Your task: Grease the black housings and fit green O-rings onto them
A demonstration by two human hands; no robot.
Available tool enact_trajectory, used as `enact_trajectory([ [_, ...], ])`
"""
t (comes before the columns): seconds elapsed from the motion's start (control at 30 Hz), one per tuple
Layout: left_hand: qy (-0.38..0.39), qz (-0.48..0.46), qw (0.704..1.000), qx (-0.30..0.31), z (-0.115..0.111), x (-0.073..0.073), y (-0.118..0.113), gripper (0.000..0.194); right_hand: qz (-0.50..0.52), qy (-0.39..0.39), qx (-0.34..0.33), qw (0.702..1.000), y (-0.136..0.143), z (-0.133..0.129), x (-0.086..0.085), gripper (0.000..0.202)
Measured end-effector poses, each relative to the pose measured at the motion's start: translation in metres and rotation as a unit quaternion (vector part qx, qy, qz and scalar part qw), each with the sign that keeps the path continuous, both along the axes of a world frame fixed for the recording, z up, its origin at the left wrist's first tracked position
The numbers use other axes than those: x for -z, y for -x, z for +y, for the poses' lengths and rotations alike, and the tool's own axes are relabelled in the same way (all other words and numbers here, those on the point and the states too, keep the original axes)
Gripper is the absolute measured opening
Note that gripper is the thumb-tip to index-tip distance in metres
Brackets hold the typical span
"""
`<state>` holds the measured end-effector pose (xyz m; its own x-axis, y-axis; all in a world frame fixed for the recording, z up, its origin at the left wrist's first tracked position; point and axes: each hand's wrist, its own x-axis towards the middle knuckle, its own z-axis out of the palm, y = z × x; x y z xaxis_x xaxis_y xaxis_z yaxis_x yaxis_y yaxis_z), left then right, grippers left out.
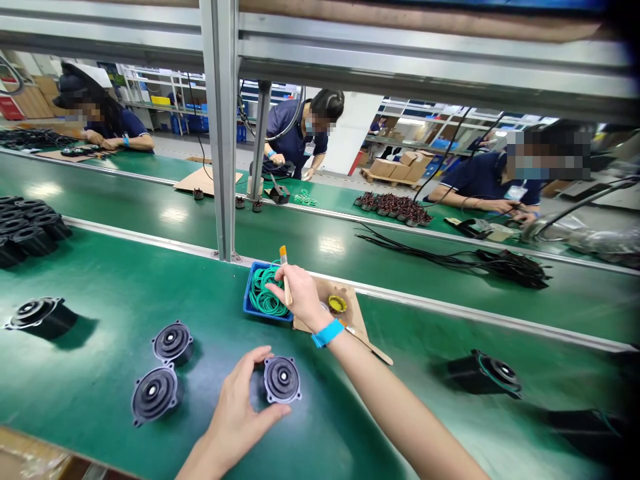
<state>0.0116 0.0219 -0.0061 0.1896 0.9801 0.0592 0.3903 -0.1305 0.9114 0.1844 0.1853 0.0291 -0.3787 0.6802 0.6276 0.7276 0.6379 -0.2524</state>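
My left hand (pixel 241 403) curves around the left side of a round black motor housing (pixel 283 380), thumb and fingers at its edge. A small wooden-handled brush (pixel 287 287) with a yellow tip is held in my right hand (pixel 299 293), which wears a blue wristband. That hand is over the right edge of a blue bin (pixel 246 303) filled with green rings (pixel 265 293). Beside the bin, a yellow-rimmed small container (pixel 337 305) sits on a piece of cardboard (pixel 356 320), partly hidden by my right hand. A wooden stick (pixel 380 355) lies across the cardboard's edge.
More housings stand left (pixel 156 392) and right (pixel 485 375), the right ones with green rings. Many black parts (pixel 30 230) crowd the far left. A metal post (pixel 220 133) rises behind the bin. Black cables (pixel 515 267) lie beyond the rail. Three people work across the bench.
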Motion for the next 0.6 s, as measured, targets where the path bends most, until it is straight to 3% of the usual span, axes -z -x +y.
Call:
enact_trajectory([
  [0.23, -0.025, -0.005, 1.000, 0.000, 0.001, -0.002, 0.000, 0.064, -0.039, 0.011, -0.039, 0.998, 0.006, -0.008, 0.012, 0.018],
  [0.6, -0.026, 0.008, 1.000, 0.004, 0.001, -0.001, 0.000, 0.062, 0.108, 0.100, -0.019, 0.989, -0.006, -0.010, 0.001, 0.010],
])
